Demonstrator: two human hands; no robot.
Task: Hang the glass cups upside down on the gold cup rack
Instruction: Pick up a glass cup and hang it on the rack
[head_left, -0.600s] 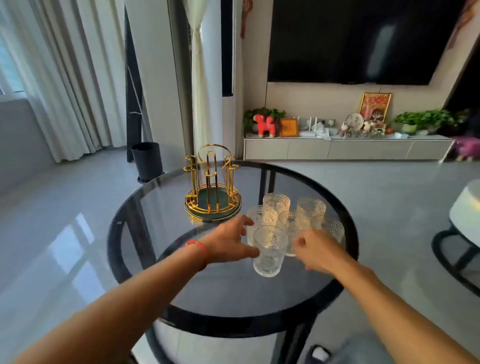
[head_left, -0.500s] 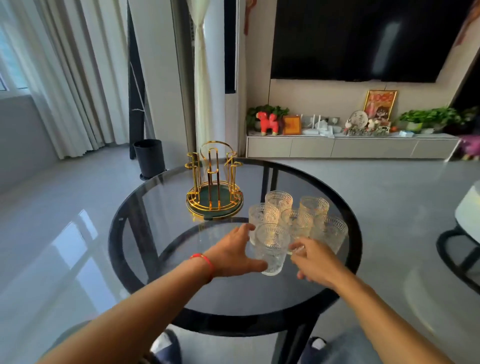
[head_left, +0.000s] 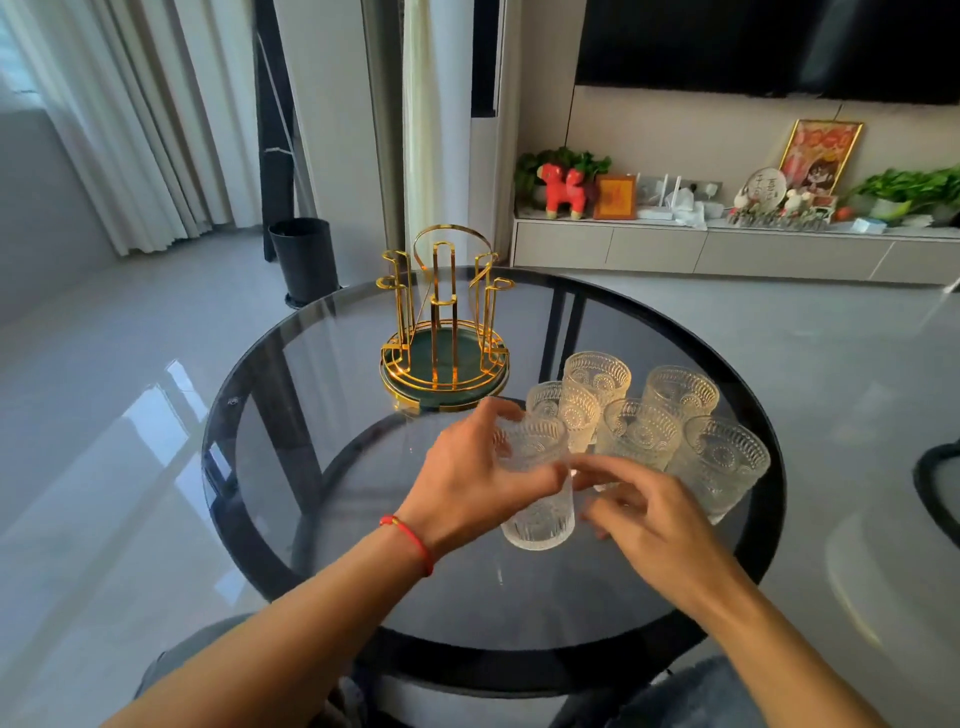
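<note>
Several patterned glass cups stand upright in a cluster on the round glass table (head_left: 322, 467). My left hand (head_left: 467, 483) is wrapped around the nearest glass cup (head_left: 537, 514), thumb in front and fingers behind its rim. My right hand (head_left: 639, 506) is just right of that cup with fingers spread and curled, fingertips touching its side. The other cups (head_left: 644, 431) stand behind and to the right. The gold cup rack (head_left: 444, 332), with a green base and bare upright pegs, stands at the table's far left, beyond my left hand.
The table has a dark rim and dark legs seen through the top. A black bin (head_left: 304, 260) stands on the floor behind. A low cabinet (head_left: 727, 252) with ornaments lines the far wall. Part of another round piece of furniture (head_left: 935, 483) is at the right edge.
My left hand has closed around the nearest cup. My right hand has come in against the cup's right side. The camera has moved closer and tilted down.
</note>
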